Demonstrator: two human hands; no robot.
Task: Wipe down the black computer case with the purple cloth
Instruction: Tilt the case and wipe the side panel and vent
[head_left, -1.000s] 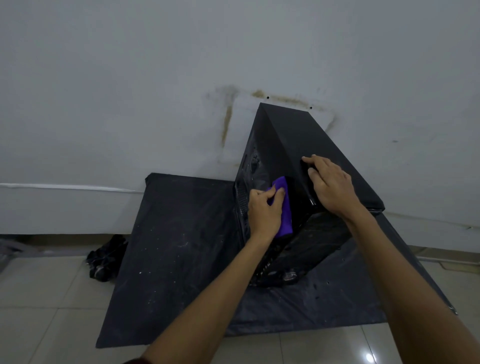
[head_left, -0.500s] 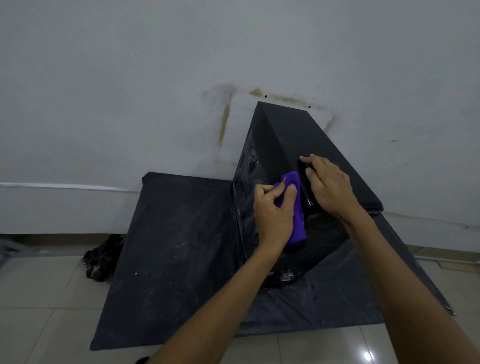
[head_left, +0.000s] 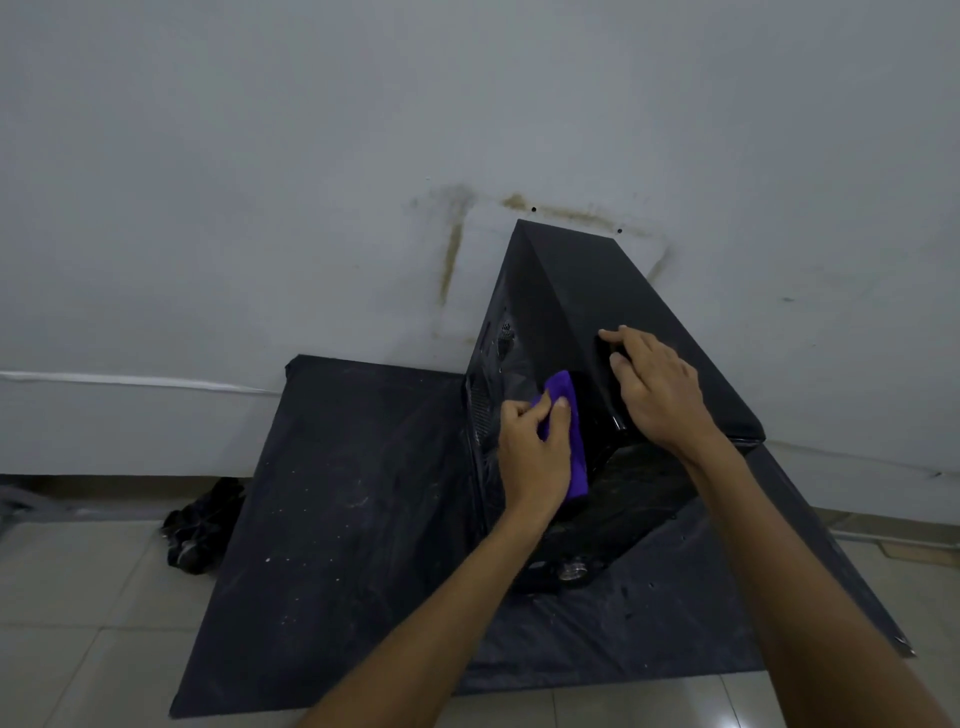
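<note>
The black computer case (head_left: 566, 291) stands upright on a black sheet against the wall. My left hand (head_left: 532, 457) grips the purple cloth (head_left: 569, 431) and presses it on the case's glossy near face, close to the top edge. On the case's top panel rests my right hand (head_left: 657, 387), fingers laid flat and spread near the front edge. The lower part of the near face is partly hidden by my left forearm.
A dusty black sheet (head_left: 337, 519) covers the tiled floor (head_left: 78, 623) under and around the case. A crumpled black bundle (head_left: 200, 530) lies at the sheet's left edge by the wall. The stained white wall (head_left: 311, 182) stands right behind the case.
My left hand with the purple cloth slid right across the near face, then back left and a little down. My right hand stayed on the top panel.
</note>
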